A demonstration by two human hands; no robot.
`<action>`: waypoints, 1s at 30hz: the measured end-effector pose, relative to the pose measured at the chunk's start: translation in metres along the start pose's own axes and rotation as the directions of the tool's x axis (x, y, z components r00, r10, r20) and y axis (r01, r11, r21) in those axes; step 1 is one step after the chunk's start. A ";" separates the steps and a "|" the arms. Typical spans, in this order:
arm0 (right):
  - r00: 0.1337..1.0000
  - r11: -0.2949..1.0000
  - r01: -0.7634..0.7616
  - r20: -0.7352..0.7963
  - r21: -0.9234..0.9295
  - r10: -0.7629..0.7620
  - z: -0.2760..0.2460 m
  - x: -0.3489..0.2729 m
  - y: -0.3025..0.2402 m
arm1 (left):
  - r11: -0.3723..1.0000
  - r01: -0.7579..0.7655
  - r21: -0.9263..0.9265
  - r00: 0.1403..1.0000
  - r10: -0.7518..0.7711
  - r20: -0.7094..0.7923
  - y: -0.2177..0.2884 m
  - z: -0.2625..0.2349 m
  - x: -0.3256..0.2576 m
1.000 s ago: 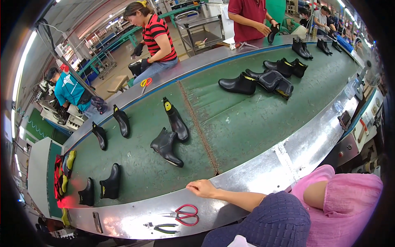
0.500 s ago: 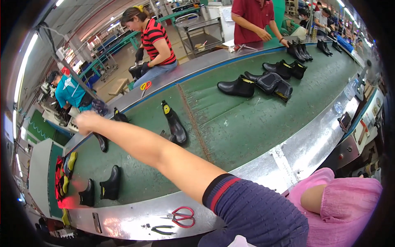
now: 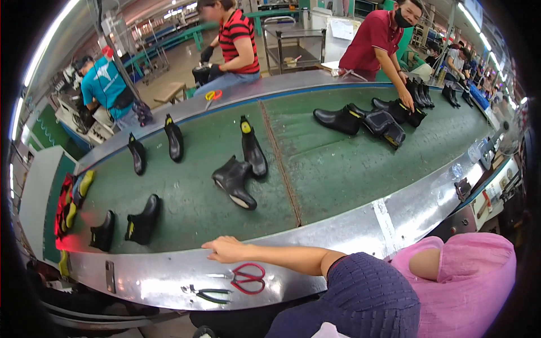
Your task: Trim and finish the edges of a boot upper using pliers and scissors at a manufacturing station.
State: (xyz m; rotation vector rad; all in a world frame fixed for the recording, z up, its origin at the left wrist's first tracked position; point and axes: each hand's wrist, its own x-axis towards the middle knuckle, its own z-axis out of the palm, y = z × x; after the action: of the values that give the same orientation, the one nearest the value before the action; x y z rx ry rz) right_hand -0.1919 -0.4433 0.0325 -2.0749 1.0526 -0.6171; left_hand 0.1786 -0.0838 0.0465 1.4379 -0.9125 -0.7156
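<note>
The left hand (image 3: pixel 225 249) rests flat and empty on the metal rim (image 3: pixel 338 231), fingers loosely spread. Nearest lie red scissors (image 3: pixel 248 278), just below it, their long axis across the rim, blades pointing left. The right hand is out of view.

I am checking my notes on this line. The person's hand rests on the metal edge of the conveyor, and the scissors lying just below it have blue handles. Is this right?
Not quite. In the head view, the hand does rest on the metal edge of the conveyor, but the scissors just below it have red handles, not blue.
</note>
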 end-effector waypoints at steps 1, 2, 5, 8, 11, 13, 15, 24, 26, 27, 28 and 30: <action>0.998 0.997 -0.063 0.029 0.039 0.062 0.016 -0.011 -0.007 | 0.836 0.505 -0.217 0.683 -0.540 -0.491 0.035 0.038 -0.007; 0.992 0.990 -0.118 0.064 0.081 0.113 0.029 -0.018 -0.013 | 0.835 0.498 -0.233 0.666 -0.541 -0.514 0.032 0.033 -0.010; 0.994 0.996 -0.066 0.093 0.060 0.060 0.078 -0.024 -0.012 | 0.849 0.496 -0.182 0.641 -0.499 -0.583 0.027 0.030 -0.012; 0.982 0.998 -0.058 0.179 0.021 0.053 0.088 -0.026 -0.022 | 0.782 0.526 -0.334 0.582 -0.617 -0.529 -0.018 -0.018 -0.008; 0.974 0.996 -0.079 0.209 -0.037 0.085 0.096 -0.024 -0.029 | 0.842 0.448 -0.301 0.676 -0.540 -0.502 -0.043 -0.032 -0.015; 0.982 0.998 -0.056 0.177 -0.043 0.063 0.098 -0.028 -0.019 | 0.865 0.429 -0.258 0.705 -0.500 -0.504 -0.031 -0.003 -0.004; 0.985 0.999 -0.009 0.170 -0.037 0.015 0.108 -0.027 -0.021 | 0.862 0.419 -0.285 0.709 -0.507 -0.490 -0.023 -0.003 -0.011; 0.958 0.991 -0.073 0.267 -0.115 0.101 0.110 -0.018 -0.039 | 0.932 0.321 -0.170 0.744 -0.359 -0.563 -0.017 -0.001 -0.018; 0.982 0.994 -0.009 0.186 -0.106 0.029 0.115 -0.020 -0.031 | 0.931 0.365 -0.003 0.759 -0.299 -0.579 -0.011 -0.001 -0.018; 0.972 0.996 0.008 0.233 -0.092 0.013 0.117 -0.020 -0.035 | 0.910 0.398 0.114 0.764 -0.260 -0.591 -0.012 -0.008 -0.022; 0.982 0.992 -0.003 0.188 -0.126 0.027 0.117 -0.018 -0.044 | 0.866 0.414 0.281 0.753 -0.152 -0.640 -0.001 0.000 -0.021; 0.987 0.987 -0.006 0.160 -0.162 0.032 0.119 -0.015 -0.049 | 0.804 0.364 0.471 0.811 -0.025 -0.585 0.033 0.029 -0.007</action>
State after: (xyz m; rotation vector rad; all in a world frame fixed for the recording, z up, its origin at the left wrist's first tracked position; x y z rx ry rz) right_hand -0.0955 -0.3656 -0.0062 -2.2098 1.0567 -0.3559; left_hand 0.1459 -0.0912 0.0762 2.1599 -0.5136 -0.1233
